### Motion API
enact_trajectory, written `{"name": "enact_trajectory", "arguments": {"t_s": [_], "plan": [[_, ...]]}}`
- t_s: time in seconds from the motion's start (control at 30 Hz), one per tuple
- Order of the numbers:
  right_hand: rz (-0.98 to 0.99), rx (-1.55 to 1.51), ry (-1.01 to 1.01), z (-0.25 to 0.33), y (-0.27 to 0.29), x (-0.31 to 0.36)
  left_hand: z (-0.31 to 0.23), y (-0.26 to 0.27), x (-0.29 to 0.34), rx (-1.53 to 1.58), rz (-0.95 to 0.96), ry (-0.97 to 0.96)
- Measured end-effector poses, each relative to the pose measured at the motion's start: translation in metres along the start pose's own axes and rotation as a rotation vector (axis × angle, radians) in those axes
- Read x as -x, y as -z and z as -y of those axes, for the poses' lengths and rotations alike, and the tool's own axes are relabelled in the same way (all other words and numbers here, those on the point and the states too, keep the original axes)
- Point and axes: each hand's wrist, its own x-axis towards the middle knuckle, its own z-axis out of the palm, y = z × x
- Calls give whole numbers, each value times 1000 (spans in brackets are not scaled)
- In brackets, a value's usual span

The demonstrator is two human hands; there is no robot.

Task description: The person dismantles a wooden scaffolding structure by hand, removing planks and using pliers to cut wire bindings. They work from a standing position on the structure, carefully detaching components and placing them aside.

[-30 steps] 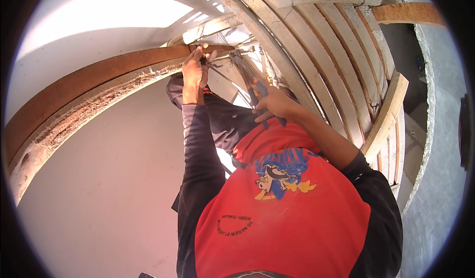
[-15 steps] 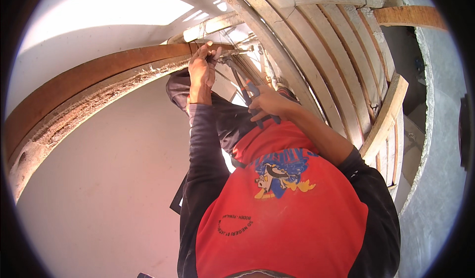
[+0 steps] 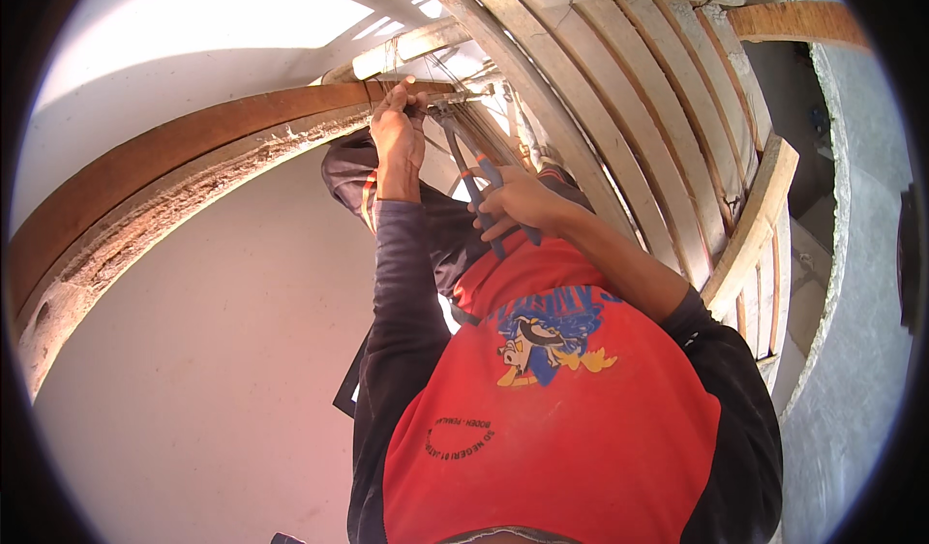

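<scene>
My left hand (image 3: 398,144) is raised beside the brown wooden beam, its fingers pinched together around thin wire (image 3: 391,57); the fingertips partly hide the strands. My right hand (image 3: 523,200) grips the blue-grey and orange handles of long-handled pincers (image 3: 454,142). The handles stand a little apart, with fingers between and around them. Just right of my left fingertips, the pincers' dark head meets a bar and wires at the beam's end. Whether the jaws are closed on the wire is too small to tell.
A brown beam (image 3: 223,128) with a rough pale lower edge curves in from the left. Pale wooden slats (image 3: 619,108) fill the upper right, crossed by a short wooden piece (image 3: 755,225). Several thin rods run beneath the pincers. A grey-blue wall (image 3: 876,283) stands far right.
My right hand and the pincers' handles have shifted slightly left. The pincers' head has risen slightly beside my left hand, which keeps its pinch at nearly the same spot.
</scene>
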Motion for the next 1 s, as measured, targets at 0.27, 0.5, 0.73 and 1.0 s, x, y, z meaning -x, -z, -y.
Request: {"name": "enact_trajectory", "arguments": {"t_s": [0.27, 0.5, 0.73, 1.0], "plan": [[-42, 122, 40, -2, 2, -6, -1, 1, 1, -29, 1, -3], [-15, -223, -41, -17, 3, -8, -18, -2, -1, 97, 50, 156], [-195, 46, -18, -23, 13, -19, -2, 2, -14, 26, 49, 34], [-189, 161, 97, -5, 9, 8, -14, -1, -21, 95, 80, 122]]}}
